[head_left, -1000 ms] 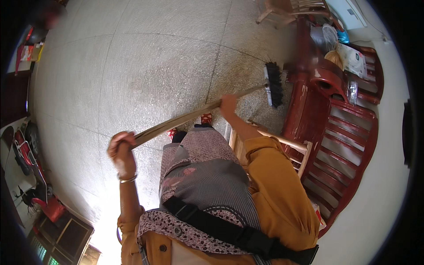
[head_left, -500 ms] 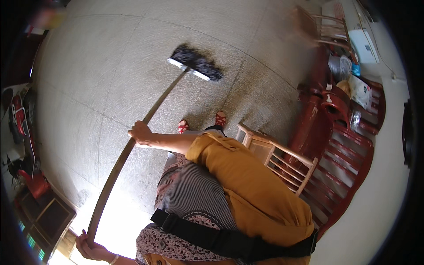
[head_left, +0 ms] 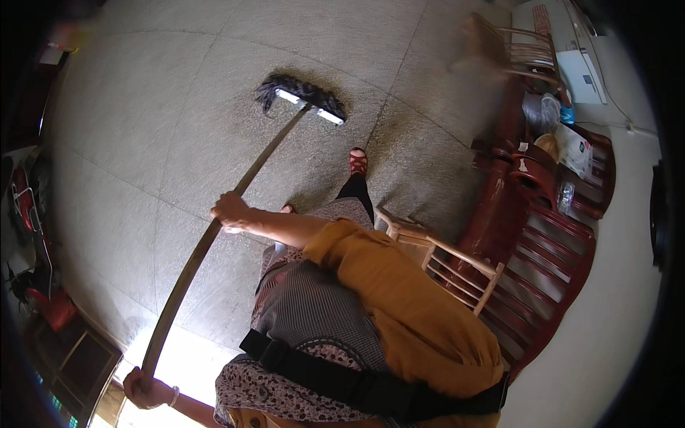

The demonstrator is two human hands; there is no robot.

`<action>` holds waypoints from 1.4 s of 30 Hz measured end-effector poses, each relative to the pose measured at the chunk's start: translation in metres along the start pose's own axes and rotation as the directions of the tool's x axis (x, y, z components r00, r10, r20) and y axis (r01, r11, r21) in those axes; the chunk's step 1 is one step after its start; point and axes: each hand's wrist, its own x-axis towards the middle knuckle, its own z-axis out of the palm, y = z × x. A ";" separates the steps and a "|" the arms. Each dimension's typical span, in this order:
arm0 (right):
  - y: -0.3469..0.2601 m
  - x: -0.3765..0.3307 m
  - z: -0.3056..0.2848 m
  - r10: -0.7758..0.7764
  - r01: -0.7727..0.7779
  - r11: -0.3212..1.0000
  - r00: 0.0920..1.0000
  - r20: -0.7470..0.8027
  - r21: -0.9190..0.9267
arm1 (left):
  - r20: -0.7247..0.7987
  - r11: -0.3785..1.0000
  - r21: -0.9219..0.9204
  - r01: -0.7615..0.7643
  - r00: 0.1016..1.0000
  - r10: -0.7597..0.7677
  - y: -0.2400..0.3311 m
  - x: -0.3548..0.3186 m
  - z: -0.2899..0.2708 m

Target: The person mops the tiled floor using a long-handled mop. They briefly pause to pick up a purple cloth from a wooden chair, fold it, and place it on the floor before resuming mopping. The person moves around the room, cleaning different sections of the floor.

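A mop [head_left: 267,148] with a long wooden handle slants across the floor in front of me. Its dark fringed head lies flat on the floor, with white strips along its near edge. Partway down the handle, my right hand [head_left: 231,212] is wrapped round the wood. At the handle's top end, lower left, my left hand [head_left: 146,389] closes over it, a pale bracelet on the wrist. My right foot in a red sandal [head_left: 358,162] is stepped forward; the other foot is mostly hidden behind my right forearm.
Close on my right stands a wooden chair [head_left: 464,262], beside a dark red slatted bench [head_left: 553,260] holding bags and other items. Another chair [head_left: 531,50] is at the far right. A red-and-black vehicle [head_left: 27,203] is at the left rim. Bright light falls at lower left.
The mop head has shifted slightly left across the floor. My right foot has stepped forward. The fingers of my left hand have closed further round the handle's end.
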 end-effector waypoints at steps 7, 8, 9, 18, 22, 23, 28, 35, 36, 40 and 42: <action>0.191 -0.108 -0.091 0.121 -0.073 0.991 0.862 -0.492 0.115 | 0.121 0.667 -0.744 -0.020 0.979 0.164 0.163 -0.014 0.140; 0.222 -0.124 -0.100 0.142 -0.077 0.988 0.803 -0.579 0.136 | 0.136 0.634 -0.773 -0.018 0.972 0.194 0.194 -0.017 0.164; 0.259 -0.141 -0.109 0.183 -0.104 0.980 0.803 -0.568 0.170 | 0.188 0.579 -0.816 0.010 0.950 0.250 0.222 -0.017 0.187; 0.471 -0.324 -0.189 0.540 -0.684 0.723 0.474 -0.696 0.096 | 0.658 0.391 -0.746 0.539 0.503 0.561 0.485 -0.083 0.350; 0.490 -0.330 -0.204 0.713 -0.842 0.538 0.433 -0.552 0.033 | 0.734 0.402 -0.658 0.636 0.425 0.530 0.510 -0.091 0.364; 0.491 -0.323 -0.203 0.746 -0.862 0.506 0.432 -0.507 0.011 | 0.730 0.399 -0.663 0.634 0.427 0.533 0.503 -0.085 0.368; 0.456 -0.265 -0.200 0.726 -0.810 0.575 0.569 -0.387 -0.112 | 0.744 0.428 -0.667 0.610 0.514 0.428 0.447 -0.055 0.364; 0.294 -0.097 -0.171 0.455 -0.464 0.878 0.731 -0.508 0.119 | 0.613 0.491 -0.699 0.520 0.789 0.038 0.281 0.038 0.282; 0.276 -0.071 -0.152 0.455 -0.488 0.871 0.753 -0.475 0.060 | 0.609 0.503 -0.681 0.532 0.793 -0.016 0.253 0.051 0.261; 0.151 0.012 -0.124 0.316 -0.313 0.949 0.935 -0.162 0.043 | 0.421 0.693 -0.554 0.462 0.873 -0.246 0.165 0.081 0.150; 0.096 0.036 -0.126 0.108 -0.112 0.990 0.993 0.048 0.092 | 0.348 0.844 -0.365 0.393 0.898 -0.268 0.152 0.081 0.087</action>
